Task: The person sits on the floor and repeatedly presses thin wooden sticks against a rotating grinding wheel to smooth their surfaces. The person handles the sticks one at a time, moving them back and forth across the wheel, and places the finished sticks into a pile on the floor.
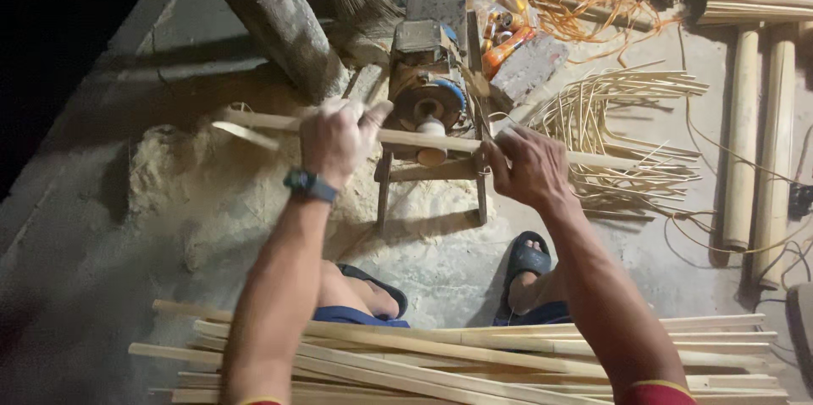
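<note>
A long bamboo strip (406,139) is gripped by both hands, left hand (337,139) and right hand (529,168), spanning the small machine (429,91) between them.

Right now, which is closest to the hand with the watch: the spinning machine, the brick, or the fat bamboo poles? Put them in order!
From the left hand, in the head view:
1. The small motor machine, just to its right, behind the bamboo strip both hands hold.
2. The grey brick, farther right, past the machine.
3. The thick bamboo poles, far right on the floor.
</note>
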